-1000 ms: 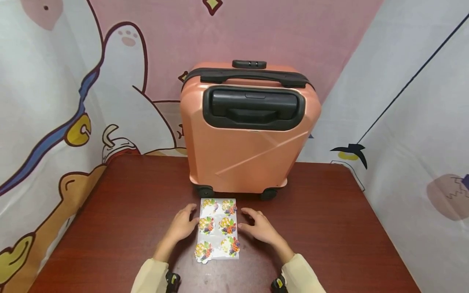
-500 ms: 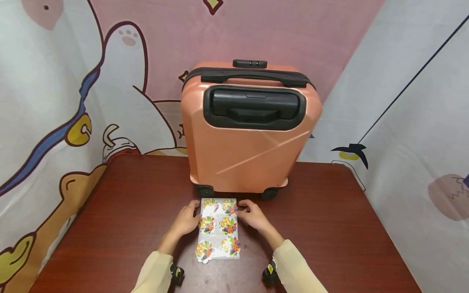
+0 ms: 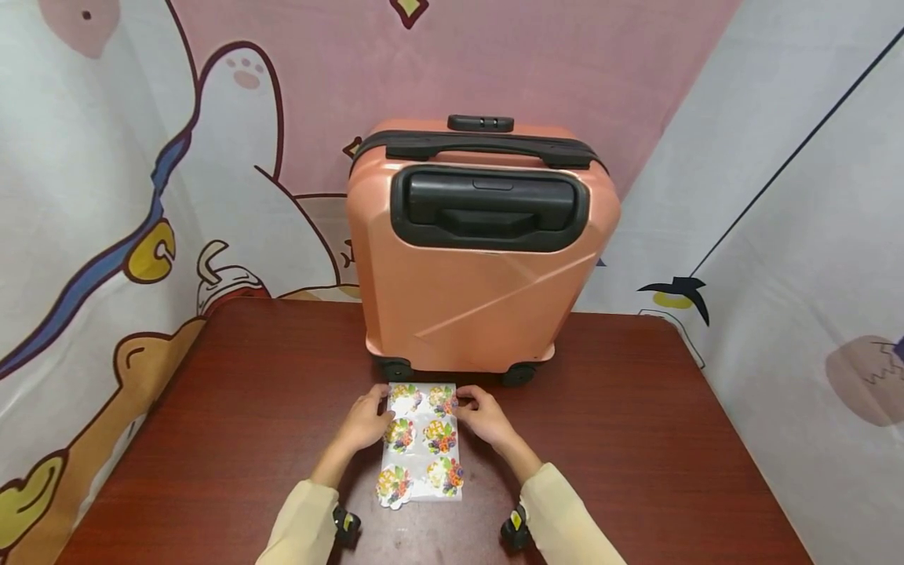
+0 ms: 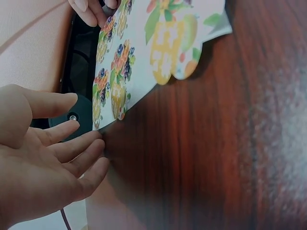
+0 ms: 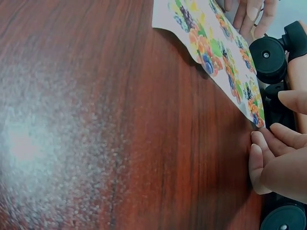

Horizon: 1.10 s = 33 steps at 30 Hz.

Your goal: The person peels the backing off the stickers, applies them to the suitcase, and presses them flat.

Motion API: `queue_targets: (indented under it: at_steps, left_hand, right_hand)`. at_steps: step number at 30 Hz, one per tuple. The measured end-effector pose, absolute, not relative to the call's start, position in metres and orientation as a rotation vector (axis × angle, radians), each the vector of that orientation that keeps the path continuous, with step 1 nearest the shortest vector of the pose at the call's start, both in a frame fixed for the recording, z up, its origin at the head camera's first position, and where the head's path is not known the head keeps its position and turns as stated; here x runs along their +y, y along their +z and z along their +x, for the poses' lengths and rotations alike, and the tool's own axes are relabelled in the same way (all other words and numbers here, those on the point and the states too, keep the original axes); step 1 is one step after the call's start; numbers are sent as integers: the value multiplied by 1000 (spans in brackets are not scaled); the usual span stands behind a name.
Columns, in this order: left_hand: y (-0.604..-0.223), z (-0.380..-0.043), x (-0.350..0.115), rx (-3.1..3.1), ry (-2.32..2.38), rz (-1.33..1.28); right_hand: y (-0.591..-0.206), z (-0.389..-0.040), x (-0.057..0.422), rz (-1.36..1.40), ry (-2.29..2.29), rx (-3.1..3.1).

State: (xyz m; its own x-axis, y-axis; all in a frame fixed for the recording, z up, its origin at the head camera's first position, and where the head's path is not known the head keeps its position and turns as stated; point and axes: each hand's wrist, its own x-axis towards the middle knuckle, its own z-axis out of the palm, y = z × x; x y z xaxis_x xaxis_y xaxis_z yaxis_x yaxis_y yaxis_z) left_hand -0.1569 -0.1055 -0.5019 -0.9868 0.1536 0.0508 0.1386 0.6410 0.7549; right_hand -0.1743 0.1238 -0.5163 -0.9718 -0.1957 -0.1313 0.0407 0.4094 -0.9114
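A white sheet of fruit stickers lies on the table in front of the suitcase, with pineapple and berry prints in two columns. My left hand is at its far left edge; in the left wrist view the fingertips meet the sheet's corner, and the thumb is raised apart from them. On the opposite side, my right hand reaches the far right edge. The right wrist view shows its fingers just at the corner, thumb held away. One sticker bulges past the sheet's near left corner.
An orange suitcase with black handles stands upright right behind the sheet, its wheels on the reddish-brown table. A cartoon-printed cloth hangs behind and at both sides. Black wrist cameras are on both wrists.
Both hands have moved inward and slightly forward to the sheet's far edges, the right one from a small gap away. Sheet and suitcase have stayed in place.
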Motion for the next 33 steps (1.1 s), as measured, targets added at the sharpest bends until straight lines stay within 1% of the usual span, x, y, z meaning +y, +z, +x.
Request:
queue_targets:
  at_steps: [7, 16, 33]
  left_hand:
    - [-503, -158, -105, 2822, 1382, 240]
    - [-505, -158, -104, 2851, 1463, 140]
    - [-499, -157, -97, 2955, 1628, -3]
  right_hand:
    - [-516, -172, 125, -160, -1643, 2430]
    - [-517, -171, 126, -215, -1761, 2430]
    - [-506, -165, 124, -153, -1848, 2462]
